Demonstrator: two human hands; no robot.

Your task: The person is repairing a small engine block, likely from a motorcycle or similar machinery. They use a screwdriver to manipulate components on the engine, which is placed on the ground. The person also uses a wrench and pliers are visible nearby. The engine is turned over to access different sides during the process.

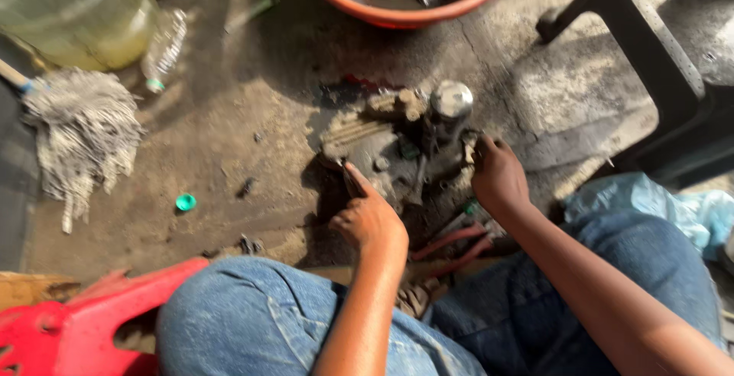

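Now the greasy engine part (397, 150) sits on the concrete floor (229, 154) between the knees. The left hand (369, 219) presses one pointed finger on its casing; the right hand (498, 177) grips its side, fingers curled. Better to hold it steady and work slowly, because the oily metal slips easily.

Repair workshop: greasy engine part (397, 147) on stained concrete floor (229, 154).

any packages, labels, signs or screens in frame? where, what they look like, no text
No signs or screens.
Large jug: top left, rounded, translucent yellow-green.
Small plastic bottle: lying beside the jug, clear, green band near its neck.
Plastic bag: right, beside the knee, crumpled, pale blue.
Loose bottle cap: on the floor, round, green.
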